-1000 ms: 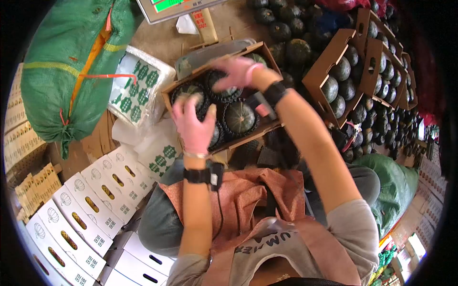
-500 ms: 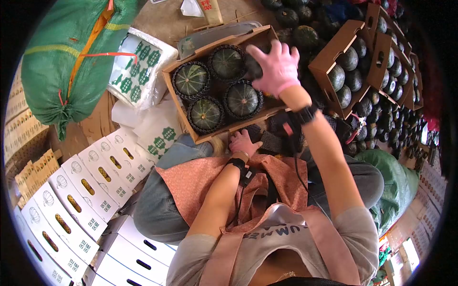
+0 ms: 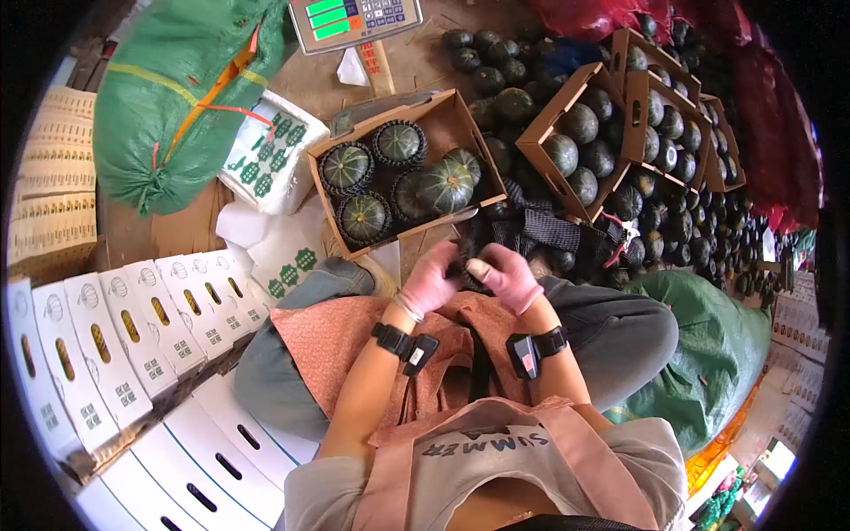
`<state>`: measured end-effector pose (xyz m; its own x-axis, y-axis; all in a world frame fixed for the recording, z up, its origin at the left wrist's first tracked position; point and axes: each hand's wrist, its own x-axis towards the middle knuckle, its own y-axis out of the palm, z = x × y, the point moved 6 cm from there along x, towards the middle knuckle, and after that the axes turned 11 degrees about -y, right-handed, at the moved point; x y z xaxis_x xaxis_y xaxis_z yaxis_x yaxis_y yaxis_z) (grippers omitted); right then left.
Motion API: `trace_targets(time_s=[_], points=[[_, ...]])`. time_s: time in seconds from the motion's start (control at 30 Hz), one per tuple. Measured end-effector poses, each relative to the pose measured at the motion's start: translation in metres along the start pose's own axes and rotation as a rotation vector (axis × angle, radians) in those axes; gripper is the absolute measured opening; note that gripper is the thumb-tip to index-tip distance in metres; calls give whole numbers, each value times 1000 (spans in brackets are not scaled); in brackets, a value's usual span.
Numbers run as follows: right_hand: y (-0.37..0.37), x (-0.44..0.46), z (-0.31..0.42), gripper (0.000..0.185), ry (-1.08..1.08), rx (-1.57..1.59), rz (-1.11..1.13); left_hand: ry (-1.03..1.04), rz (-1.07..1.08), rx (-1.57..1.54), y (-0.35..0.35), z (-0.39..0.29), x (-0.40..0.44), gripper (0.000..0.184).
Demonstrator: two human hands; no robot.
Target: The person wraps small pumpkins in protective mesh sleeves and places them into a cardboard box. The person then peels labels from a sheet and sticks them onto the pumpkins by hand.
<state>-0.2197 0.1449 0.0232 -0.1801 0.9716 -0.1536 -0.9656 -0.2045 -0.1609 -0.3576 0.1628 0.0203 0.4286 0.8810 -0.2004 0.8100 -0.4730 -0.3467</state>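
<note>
Black netting (image 3: 464,257) is now gripped in both hands (image 3: 428,281); the right one has left the box (image 3: 440,124).

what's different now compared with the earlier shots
The right hand has come back from over the open carton toward the lap, meeting the left hand; both now hold black netting. Two bare green squashes now show toward the carton's right side. Three netted squashes stay at its left.

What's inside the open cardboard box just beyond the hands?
Six green pumpkins show inside the box, several in black net sleeves. One partly covers another; whatever lies beneath them is hidden.
</note>
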Motion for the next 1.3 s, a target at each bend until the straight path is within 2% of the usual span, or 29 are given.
trace_targets(time_s=[0.03,0.07,0.13,0.17,0.2,0.23,0.3,0.33,0.4,0.43,0.47,0.53,0.57,0.6,0.63,0.67,0.7,0.73,0.77,0.8,0.87,0.93,0.97,1.07,1.1,1.2,1.23,1.3], points=[[2,-6,13,34,-8,63,0,40,-35,-176,-2,-9,-6,41],[-1,-7,23,28,-211,98,-63,78,-68,-352,-3,-18,-13,40],[0,-13,40,22,-286,-87,-40,-75,42,-677,-3,-37,-29,33],[2,-16,40,18,-305,-137,-38,-73,-44,-469,-11,-41,-35,31],[7,-21,36,19,-277,-53,-50,-69,-129,-263,-18,-45,-39,30],[10,-26,43,23,-267,-5,-127,15,-320,-222,-14,-41,-39,31],[15,-32,51,42,-273,38,-237,52,-439,-89,-8,-45,-51,29],[16,-36,51,42,-222,86,-194,71,-499,-25,-9,-54,-57,28],[13,-42,72,45,-349,58,-118,151,-478,-34,-5,-61,-62,22],[11,-44,80,45,-328,95,-75,209,-455,5,-4,-63,-64,20],[2,-43,77,45,-327,23,-137,280,-450,42,-2,-70,-65,18],[-3,-39,66,45,-293,-92,-282,138,-465,124,-6,-72,-69,16],[-5,-42,69,30,-391,-52,-359,87,-476,128,-7,-67,-70,17],[-7,-43,73,25,-459,-152,-343,34,-486,133,-11,-69,-72,19],[-10,-43,72,20,-526,-250,-329,-191,-277,-182,-6,-61,-72,22],[-12,-43,67,18,-590,-346,-317,-201,-164,-647,-4,-63,-73,22],[-13,-36,42,22,-507,-264,-248,-206,-36,-1108,1,-65,-74,24],[-5,-28,27,26,-358,209,5,-207,106,-1564,6,-67,-77,27],[-5,-37,24,27,-369,338,19,-207,6,-1510,5,-27,-77,33],[-1,-41,39,28,-366,457,88,-94,154,-1384,-8,-46,-85,33],[6,-52,68,34,-332,692,227,-209,66,-1031,-15,-71,-89,31],[27,-50,56,38,-69,1118,379,-121,21,-837,-19,-72,-87,27],[31,-50,47,40,-83,1158,453,-76,1,-738,-20,-73,-86,27],[31,-40,45,40,-155,855,100,1,-215,-522,-20,-73,-79,22],[27,-35,49,36,-354,701,18,154,-323,-290,-26,-89,-79,23],[28,-38,50,32,-316,761,73,401,-461,155,-29,-96,-80,22],[23,-37,52,27,-370,599,90,402,-363,55,-29,-93,-78,27],[16,-35,46,24,-481,382,84,76,201,-449,-17,-85,-73,28]])
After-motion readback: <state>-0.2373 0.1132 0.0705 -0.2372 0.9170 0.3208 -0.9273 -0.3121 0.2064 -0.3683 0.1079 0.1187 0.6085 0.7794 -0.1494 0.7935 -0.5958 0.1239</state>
